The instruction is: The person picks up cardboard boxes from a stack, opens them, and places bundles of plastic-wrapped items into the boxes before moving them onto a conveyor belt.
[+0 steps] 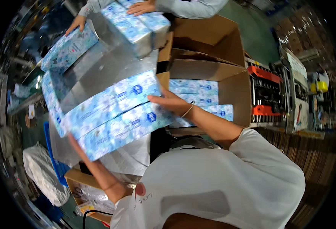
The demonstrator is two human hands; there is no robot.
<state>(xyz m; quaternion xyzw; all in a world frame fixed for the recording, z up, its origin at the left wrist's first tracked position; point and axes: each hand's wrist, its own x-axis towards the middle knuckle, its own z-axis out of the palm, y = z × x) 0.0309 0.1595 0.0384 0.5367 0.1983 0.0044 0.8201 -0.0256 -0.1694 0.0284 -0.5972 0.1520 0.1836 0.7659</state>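
Observation:
Both my hands carry a block of blue floral tissue packs [118, 108], lined up in two rows and tilted above the metal table [131, 57]. My right hand [170, 101] is closed on the block's right end, the thumb lying on top. At the lower left corner, my left hand [76, 145] grips the other end; it is blurred and its fingers are mostly hidden. Just right of the block, an open cardboard box [234, 91] has more tissue packs [194, 87] inside. Another tissue pack [53, 101] stands at the table's left side.
Across the table, a co-worker's hands [141, 7] rest on other tissue packs [128, 26] and on a pack [70, 49] at the left. A second open carton [210, 34] stands beyond the box. Farther right is a roller conveyor [266, 91]; a low carton [74, 179] holds plastic wrap.

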